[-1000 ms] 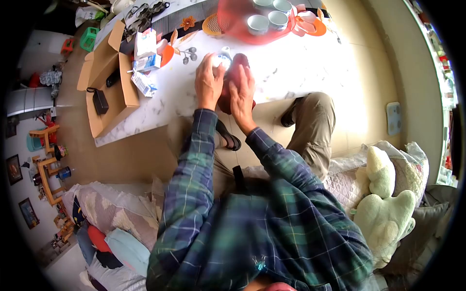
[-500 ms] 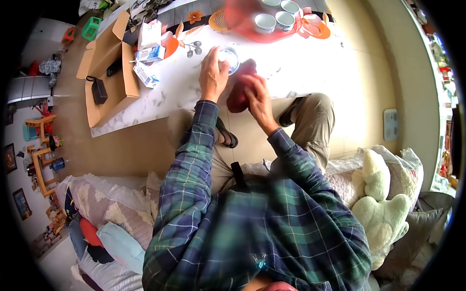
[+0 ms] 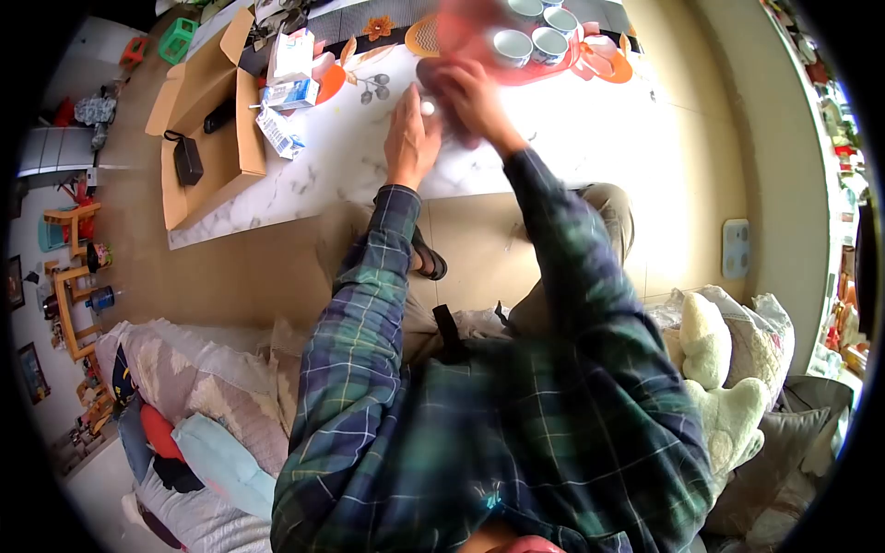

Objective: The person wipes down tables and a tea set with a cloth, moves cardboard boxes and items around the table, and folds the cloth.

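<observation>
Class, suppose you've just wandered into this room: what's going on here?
Someone in a plaid shirt is working with both hands over a marble-patterned table. The right hand holds a dark red cloth close beside the left hand. At the left hand a small white knob shows; what it belongs to is mostly hidden. Beyond the right hand, pale cups stand on a red tray. Off to the left is an open cardboard box.

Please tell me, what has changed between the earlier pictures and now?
The right hand, holding the dark red cloth, moved forward, away from the body. Nothing was visibly let go. The left hand stays at the small white object; the cups stay on the red tray.
</observation>
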